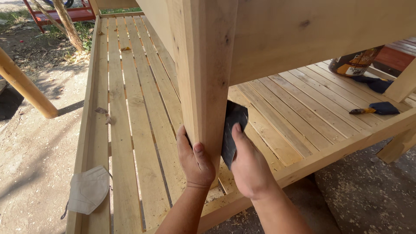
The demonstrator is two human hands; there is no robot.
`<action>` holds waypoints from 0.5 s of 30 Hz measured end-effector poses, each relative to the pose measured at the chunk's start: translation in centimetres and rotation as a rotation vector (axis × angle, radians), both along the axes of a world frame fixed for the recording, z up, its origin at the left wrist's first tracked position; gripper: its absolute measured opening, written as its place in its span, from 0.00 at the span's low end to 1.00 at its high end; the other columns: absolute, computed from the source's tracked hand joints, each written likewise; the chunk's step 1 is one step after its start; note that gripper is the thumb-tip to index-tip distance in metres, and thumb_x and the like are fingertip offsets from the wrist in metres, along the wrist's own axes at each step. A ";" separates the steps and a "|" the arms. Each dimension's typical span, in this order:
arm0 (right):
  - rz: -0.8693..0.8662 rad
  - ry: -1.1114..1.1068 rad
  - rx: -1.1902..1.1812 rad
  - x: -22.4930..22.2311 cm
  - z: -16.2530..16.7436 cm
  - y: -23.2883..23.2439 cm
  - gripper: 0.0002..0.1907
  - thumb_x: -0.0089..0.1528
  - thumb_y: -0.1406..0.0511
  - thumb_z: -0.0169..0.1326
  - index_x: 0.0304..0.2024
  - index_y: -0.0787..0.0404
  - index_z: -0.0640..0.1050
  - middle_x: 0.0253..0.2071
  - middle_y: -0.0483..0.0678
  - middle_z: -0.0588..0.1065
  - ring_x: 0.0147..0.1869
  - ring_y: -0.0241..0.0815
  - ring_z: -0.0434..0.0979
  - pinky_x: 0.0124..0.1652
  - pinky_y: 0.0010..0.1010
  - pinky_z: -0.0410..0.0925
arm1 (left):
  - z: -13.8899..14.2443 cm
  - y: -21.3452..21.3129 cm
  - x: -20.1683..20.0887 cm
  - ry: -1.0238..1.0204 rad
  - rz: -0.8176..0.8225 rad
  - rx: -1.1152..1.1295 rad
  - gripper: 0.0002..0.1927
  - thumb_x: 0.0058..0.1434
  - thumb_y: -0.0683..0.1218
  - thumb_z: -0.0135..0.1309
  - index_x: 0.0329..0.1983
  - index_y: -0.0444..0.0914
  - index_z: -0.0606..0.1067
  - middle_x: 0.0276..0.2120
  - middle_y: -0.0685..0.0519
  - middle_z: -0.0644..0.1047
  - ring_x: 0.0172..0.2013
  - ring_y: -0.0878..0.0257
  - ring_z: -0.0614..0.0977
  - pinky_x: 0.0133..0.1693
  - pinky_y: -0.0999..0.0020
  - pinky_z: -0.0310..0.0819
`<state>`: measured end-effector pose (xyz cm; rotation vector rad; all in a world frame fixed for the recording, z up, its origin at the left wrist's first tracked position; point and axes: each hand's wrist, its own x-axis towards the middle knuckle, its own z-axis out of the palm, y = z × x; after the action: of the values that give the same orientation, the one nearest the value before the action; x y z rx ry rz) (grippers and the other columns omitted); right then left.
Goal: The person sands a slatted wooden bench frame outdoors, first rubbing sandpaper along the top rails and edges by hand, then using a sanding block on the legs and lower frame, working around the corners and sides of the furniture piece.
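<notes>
A thick pale wooden post (203, 73) rises from a slatted wooden platform (130, 112) at the middle of the view. My left hand (194, 161) wraps around the post's lower front corner, thumb on the near face. My right hand (249, 167) presses a dark sheet of sandpaper (233, 130) flat against the post's right side, with the thumb lying on the sheet. A wide wooden beam (320, 34) runs right from the post's top.
A grey face mask (89, 190) lies on the platform's left edge. At the right stand a paint can (355, 63), a dark cloth (376, 83) and a brush (376, 109) on the slats. A round pole (24, 84) slants at left. Dirt ground surrounds the platform.
</notes>
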<state>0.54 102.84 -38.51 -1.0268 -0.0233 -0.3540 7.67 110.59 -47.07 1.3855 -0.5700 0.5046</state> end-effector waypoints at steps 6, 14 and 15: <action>0.015 0.088 0.052 1.3 1.7 -0.2 0.32 0.72 0.53 0.37 0.69 0.71 0.64 0.69 0.55 0.66 0.72 0.45 0.64 0.69 0.39 0.57 | 0.1 -0.1 -0.2 0.000 0.019 0.014 0.50 0.68 0.78 0.29 0.64 0.28 0.64 0.51 0.39 0.75 0.52 0.52 0.78 0.54 0.61 0.71; -0.086 -0.066 -0.011 0.3 2.0 0.2 0.32 0.70 0.53 0.39 0.69 0.67 0.63 0.71 0.49 0.67 0.74 0.40 0.65 0.70 0.35 0.56 | -0.2 -0.1 0.1 0.008 0.032 0.028 0.50 0.68 0.78 0.28 0.64 0.28 0.64 0.51 0.39 0.75 0.52 0.51 0.78 0.53 0.60 0.72; -0.059 -0.043 -0.013 0.8 2.1 0.1 0.32 0.70 0.53 0.38 0.70 0.66 0.63 0.70 0.50 0.66 0.73 0.40 0.64 0.69 0.35 0.56 | -0.2 -0.1 0.1 0.015 0.032 0.036 0.50 0.67 0.78 0.27 0.64 0.28 0.65 0.50 0.40 0.74 0.52 0.51 0.78 0.53 0.61 0.72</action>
<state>1.35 102.90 -36.39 -1.0343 -0.0344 -0.4300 7.82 110.50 -47.27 1.4334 -0.5484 0.5116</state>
